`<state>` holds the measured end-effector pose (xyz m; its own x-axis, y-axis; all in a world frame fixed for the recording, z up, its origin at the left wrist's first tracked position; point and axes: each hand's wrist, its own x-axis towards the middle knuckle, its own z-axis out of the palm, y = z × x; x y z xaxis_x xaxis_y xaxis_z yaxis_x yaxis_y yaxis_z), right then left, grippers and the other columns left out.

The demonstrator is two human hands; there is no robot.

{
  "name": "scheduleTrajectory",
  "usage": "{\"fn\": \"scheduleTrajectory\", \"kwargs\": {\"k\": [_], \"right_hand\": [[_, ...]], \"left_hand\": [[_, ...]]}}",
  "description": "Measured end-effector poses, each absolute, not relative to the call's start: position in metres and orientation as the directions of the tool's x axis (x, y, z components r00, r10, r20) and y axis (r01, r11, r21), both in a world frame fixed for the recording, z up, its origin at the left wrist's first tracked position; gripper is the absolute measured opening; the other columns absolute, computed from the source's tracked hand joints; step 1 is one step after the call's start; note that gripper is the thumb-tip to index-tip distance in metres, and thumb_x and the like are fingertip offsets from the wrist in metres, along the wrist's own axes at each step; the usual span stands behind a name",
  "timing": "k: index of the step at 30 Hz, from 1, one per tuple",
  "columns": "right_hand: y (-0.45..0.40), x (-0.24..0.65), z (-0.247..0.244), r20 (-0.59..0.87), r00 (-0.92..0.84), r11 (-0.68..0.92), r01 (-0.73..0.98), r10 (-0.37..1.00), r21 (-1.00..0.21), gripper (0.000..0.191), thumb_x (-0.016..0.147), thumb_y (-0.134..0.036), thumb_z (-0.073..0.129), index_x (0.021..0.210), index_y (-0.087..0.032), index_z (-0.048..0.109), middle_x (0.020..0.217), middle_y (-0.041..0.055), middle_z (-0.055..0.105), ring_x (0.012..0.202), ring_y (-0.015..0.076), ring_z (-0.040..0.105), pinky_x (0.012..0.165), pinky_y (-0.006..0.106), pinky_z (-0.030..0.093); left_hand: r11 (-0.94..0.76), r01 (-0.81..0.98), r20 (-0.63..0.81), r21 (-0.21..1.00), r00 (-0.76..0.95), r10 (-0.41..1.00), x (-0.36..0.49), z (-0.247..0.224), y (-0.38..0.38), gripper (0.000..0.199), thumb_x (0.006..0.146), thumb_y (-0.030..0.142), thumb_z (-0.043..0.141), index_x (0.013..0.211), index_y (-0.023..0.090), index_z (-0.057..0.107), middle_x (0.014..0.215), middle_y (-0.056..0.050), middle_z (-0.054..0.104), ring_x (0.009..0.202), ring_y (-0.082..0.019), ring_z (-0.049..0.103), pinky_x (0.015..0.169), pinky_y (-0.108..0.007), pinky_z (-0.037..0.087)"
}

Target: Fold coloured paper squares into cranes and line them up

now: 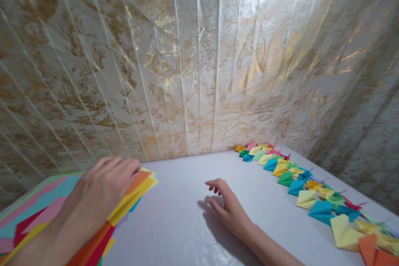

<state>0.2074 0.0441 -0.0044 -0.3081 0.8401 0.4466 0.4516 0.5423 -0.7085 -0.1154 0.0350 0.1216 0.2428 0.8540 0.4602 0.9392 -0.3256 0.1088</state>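
Observation:
At the left, my left hand [107,187] lies over a pile of coloured paper sheets [134,195]. Its fingers bend over the far side of the sheets, and the fingertips are hidden. Orange, yellow and blue edges stick out to the right of this hand. My right hand [229,205] hovers over the middle of the white table [174,212], casting a shadow there. Its thumb stands apart from the loosely bent fingers, with nothing held.
Several folded paper cranes [288,178] in many colours stand in rows along the table's right side. More coloured sheets [46,199] spread out at the far left. Behind the table hangs a shiny gold-patterned covering [193,70].

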Motion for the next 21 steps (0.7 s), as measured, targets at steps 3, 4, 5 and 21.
{"fn": "scheduleTrajectory", "kwargs": {"k": [3,4,5,21], "right_hand": [[0.039,0.211,0.006,0.532,-0.320,0.621,0.409,0.784,-0.669,0.054,0.089,-0.017,0.056,0.139,-0.024,0.039,0.127,0.0118,0.054,0.111,0.0255,0.052,0.096,0.040,0.045],[0.036,0.211,0.009,0.524,-0.367,0.639,0.398,0.768,-0.658,0.059,0.088,-0.017,0.058,0.142,-0.024,0.036,0.132,0.0125,0.052,0.117,0.0261,0.050,0.100,0.040,0.043],[0.035,0.212,0.012,0.495,-0.428,0.649,0.390,0.756,-0.654,0.063,0.086,-0.015,0.060,0.144,-0.024,0.035,0.134,0.0123,0.052,0.120,0.0264,0.049,0.103,0.041,0.042],[0.052,0.202,0.013,0.090,-0.450,0.334,0.500,0.889,-0.799,0.007,0.086,-0.016,0.062,0.081,-0.019,0.067,0.083,-0.0004,0.065,0.072,0.0136,0.057,0.067,0.022,0.041]], "left_hand": [[-0.523,0.837,0.512,-0.162,0.524,0.680,-0.041,0.099,0.018,0.025,0.087,0.008,0.046,0.091,0.026,0.063,0.084,-0.002,0.068,0.079,-0.025,0.061,0.081,-0.038,0.045],[-0.565,0.801,0.503,-0.196,0.577,0.643,-0.019,0.084,0.013,0.027,0.085,0.005,0.046,0.092,0.026,0.062,0.082,-0.002,0.068,0.076,-0.024,0.062,0.075,-0.037,0.048],[-0.583,0.786,0.481,-0.206,0.600,0.639,0.001,0.068,0.010,0.029,0.083,0.002,0.046,0.092,0.025,0.061,0.079,-0.001,0.068,0.072,-0.024,0.063,0.070,-0.036,0.049],[-0.678,0.665,0.608,-0.313,0.688,0.395,-0.027,-0.027,0.007,0.047,0.093,0.011,0.047,0.136,0.027,0.057,0.122,0.000,0.074,0.111,-0.016,0.067,0.099,-0.025,0.044]]}}
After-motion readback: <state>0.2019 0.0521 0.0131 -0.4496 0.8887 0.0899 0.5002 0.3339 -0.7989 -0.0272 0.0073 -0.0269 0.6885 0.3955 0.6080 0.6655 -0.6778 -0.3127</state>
